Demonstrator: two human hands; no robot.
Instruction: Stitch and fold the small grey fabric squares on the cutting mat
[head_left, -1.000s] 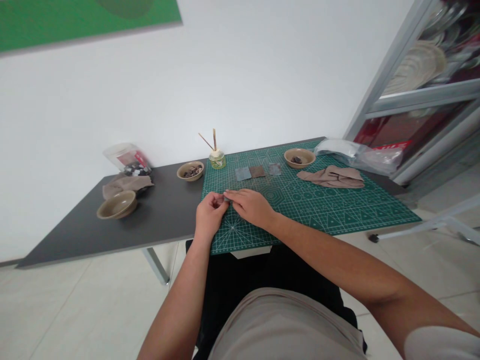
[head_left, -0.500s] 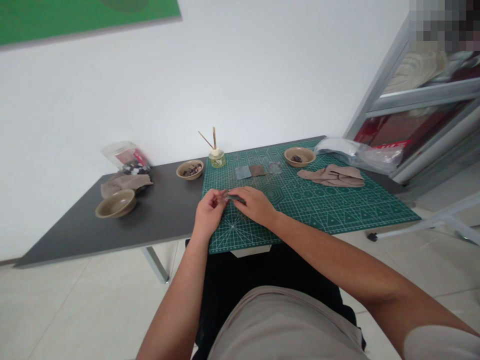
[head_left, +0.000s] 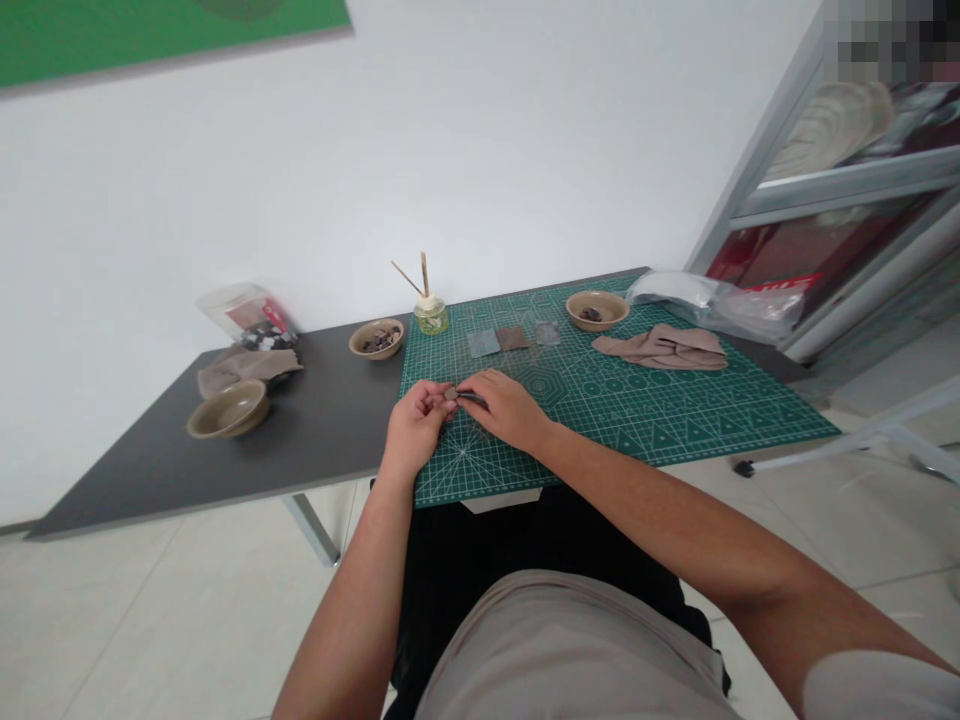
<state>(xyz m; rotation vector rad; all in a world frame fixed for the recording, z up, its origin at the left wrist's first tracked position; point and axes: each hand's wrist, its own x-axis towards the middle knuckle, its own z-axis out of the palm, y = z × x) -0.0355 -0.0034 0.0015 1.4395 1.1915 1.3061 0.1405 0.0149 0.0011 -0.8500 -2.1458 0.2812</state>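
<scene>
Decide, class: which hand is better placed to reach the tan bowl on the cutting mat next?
Right, probably: the right hand lies nearer the bowl, while the left hand sits farther off.

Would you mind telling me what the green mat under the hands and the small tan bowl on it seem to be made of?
The green cutting mat looks like a matte plastic sheet, with a flat, low-sheen surface and printed grid lines. The small tan bowl looks like glazed ceramic, going by its smooth, faintly shiny rim, though hard plastic can't be ruled out.
</scene>
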